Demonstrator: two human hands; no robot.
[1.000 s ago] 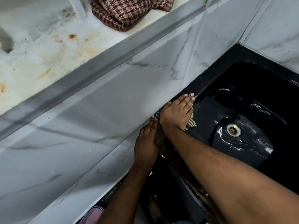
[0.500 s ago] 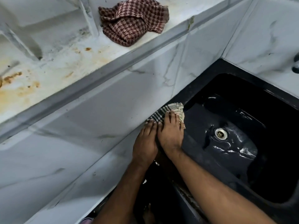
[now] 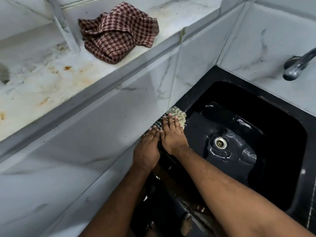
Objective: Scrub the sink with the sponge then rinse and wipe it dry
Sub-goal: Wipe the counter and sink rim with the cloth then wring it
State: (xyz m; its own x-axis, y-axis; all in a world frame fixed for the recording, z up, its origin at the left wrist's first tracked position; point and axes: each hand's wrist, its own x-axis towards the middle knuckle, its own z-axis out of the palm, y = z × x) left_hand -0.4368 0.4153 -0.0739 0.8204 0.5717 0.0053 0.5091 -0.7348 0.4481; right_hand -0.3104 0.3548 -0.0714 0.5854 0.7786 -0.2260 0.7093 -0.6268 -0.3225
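Note:
The black sink (image 3: 280, 199) fills the right of the view, wet and shiny around its metal drain (image 3: 220, 142). A pale checked cloth (image 3: 179, 112) lies on the sink's left rim against the tiled wall. My right hand (image 3: 172, 134) presses flat on that cloth with straight fingers. My left hand (image 3: 147, 149) lies flat beside it, fingertips touching the cloth's near end at the wall's foot. No sponge shows.
A red checked cloth (image 3: 118, 36) lies crumpled on the stained marble ledge (image 3: 42, 77) above the tiled wall. The metal tap spout (image 3: 297, 65) juts in at the right edge, above the sink's back rim.
The view tilted up and back, bringing the ledge cloth and tap into sight. My right hand slid back along the rim, uncovering the cloth's far end, and now sits beside my left.

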